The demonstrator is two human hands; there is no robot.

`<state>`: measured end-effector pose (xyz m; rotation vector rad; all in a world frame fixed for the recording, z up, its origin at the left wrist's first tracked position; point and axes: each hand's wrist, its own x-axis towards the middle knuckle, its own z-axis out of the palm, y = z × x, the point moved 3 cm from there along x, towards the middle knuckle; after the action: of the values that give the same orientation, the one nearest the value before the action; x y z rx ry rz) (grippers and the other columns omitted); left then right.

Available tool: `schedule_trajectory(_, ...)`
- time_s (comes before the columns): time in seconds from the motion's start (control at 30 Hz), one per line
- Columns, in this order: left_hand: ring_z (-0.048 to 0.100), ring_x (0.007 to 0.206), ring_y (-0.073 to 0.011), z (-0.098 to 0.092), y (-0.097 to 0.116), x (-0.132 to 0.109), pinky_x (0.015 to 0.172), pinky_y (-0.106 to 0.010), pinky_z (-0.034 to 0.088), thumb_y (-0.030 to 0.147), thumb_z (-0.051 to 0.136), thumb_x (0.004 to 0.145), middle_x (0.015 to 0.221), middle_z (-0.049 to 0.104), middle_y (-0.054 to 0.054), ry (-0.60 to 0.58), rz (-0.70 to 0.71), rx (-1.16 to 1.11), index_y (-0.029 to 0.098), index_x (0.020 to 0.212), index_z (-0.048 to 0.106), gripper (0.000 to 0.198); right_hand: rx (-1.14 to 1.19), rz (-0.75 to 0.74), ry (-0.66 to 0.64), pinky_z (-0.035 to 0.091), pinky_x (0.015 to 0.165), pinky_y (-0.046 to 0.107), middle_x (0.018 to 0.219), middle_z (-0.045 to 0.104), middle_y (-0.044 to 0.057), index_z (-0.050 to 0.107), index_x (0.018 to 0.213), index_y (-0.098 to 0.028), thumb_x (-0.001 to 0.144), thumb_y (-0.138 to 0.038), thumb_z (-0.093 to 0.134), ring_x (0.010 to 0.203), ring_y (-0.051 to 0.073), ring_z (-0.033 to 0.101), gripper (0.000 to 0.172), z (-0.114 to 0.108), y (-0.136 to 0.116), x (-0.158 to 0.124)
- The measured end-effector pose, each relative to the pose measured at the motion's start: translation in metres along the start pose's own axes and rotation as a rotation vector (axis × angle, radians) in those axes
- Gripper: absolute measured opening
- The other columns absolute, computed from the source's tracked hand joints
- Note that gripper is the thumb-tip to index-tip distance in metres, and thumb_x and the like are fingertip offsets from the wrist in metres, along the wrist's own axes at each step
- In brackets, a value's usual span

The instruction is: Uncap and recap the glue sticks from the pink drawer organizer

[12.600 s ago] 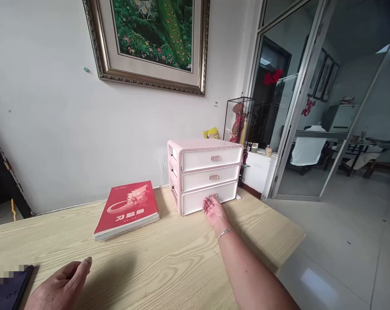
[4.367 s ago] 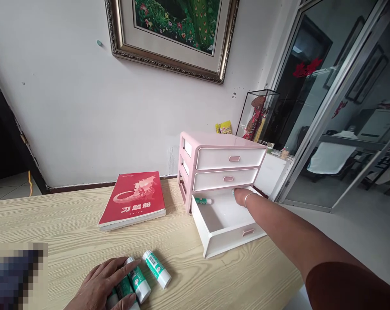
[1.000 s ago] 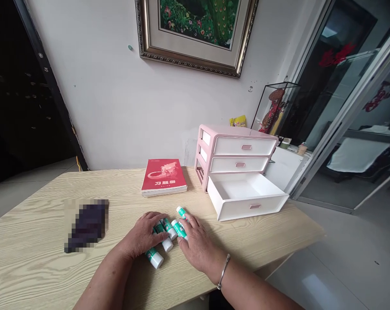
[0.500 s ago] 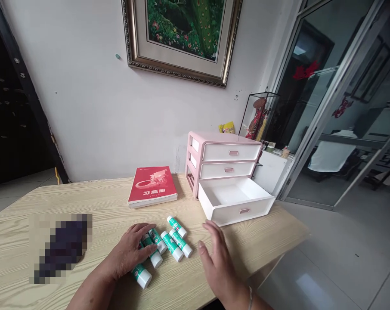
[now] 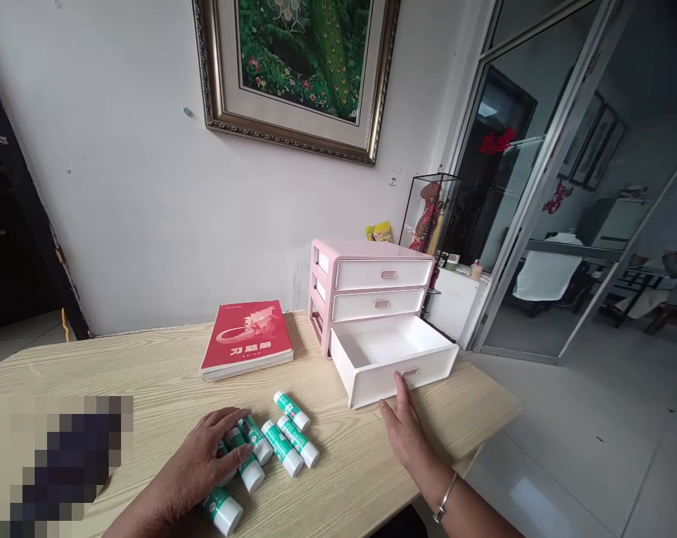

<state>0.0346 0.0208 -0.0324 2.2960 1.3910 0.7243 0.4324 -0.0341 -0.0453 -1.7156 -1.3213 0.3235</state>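
Note:
My left hand (image 5: 201, 457) lies over several green-and-white glue sticks (image 5: 247, 469), fingers and thumb apart, partly covering them. Close by on the table are more sticks, among them a glue stick (image 5: 282, 448) and another glue stick (image 5: 291, 410) farther back. A thicker one (image 5: 225, 512) lies nearest me, partly under the hand. The bottom drawer (image 5: 366, 385) of a small pink-and-white drawer unit (image 5: 332, 291) is pulled out, and its visible inside is bare. My right hand (image 5: 409, 430), fingers extended, has its fingertips at the drawer front, just below the pink handle (image 5: 409, 373).
A thick red book (image 5: 249, 340) lies on the wooden table (image 5: 164, 373), left of the drawer unit. A pixelated dark patch (image 5: 72, 463) covers the table's left part. The table's right edge borders a tiled floor (image 5: 540, 463). Behind stands a glass display case (image 5: 431, 213).
My right hand has moved from beside the glue sticks rightward to the drawer front. The left hand stays over the glue sticks. The camera view has shifted slightly.

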Motion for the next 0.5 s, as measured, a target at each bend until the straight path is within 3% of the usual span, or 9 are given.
schedule_trajectory(0.33, 0.06, 0.124, -0.032, 0.0, 0.0, -0.001, 0.106, -0.043, 0.05, 0.055, 0.062, 0.083, 0.133, 0.065, -0.009, 0.017, 0.004, -0.021, 0.027, 0.128, 0.068, 0.054, -0.142, 0.02, -0.045, 0.026, 0.121, 0.041, 0.161, 0.03, 0.013, 0.025, 0.156, -0.014, 0.089, -0.026, 0.047, 0.15, 0.026, 0.025, 0.072, 0.031, -0.014, 0.06)
schedule_trajectory(0.5, 0.061, 0.123, -0.032, -0.003, 0.004, -0.002, 0.105, -0.043, 0.051, 0.054, 0.064, 0.081, 0.131, 0.066, -0.008, 0.022, 0.004, -0.045, 0.028, 0.127, 0.069, 0.053, -0.213, 0.043, -0.08, 0.025, 0.121, 0.04, 0.162, 0.026, 0.017, 0.022, 0.156, -0.008, 0.09, -0.024, 0.044, 0.15, 0.025, 0.024, 0.071, 0.046, -0.023, 0.089)
